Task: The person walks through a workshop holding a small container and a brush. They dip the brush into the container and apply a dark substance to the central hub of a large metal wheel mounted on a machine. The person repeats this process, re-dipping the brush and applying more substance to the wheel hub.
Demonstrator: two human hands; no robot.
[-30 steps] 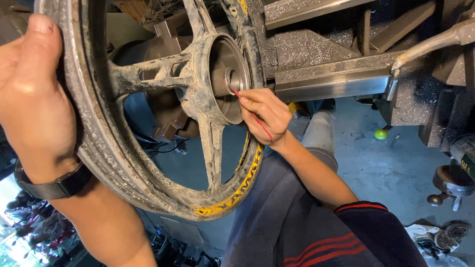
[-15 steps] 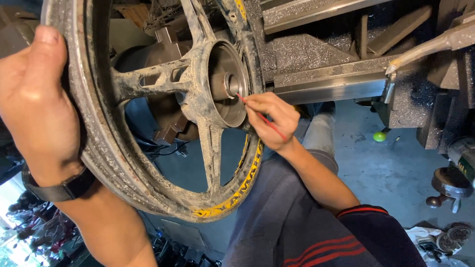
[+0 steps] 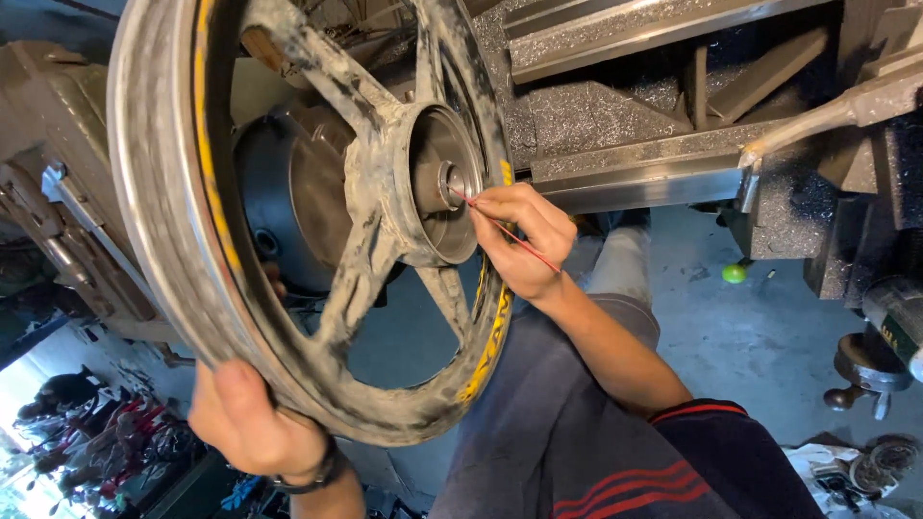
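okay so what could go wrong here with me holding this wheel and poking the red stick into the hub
The left hand alone grips the dusty alloy wheel at its lower rim, so the wheel could slip or swing. The thin red stick pinched in the right hand may bend or snap in the hub. That hand's fingers sit close to the metal machine bar, a possible pinch point.

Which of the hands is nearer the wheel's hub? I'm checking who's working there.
Right. The right hand is at the hub with a thin red tool; the left hand grips the rim below.
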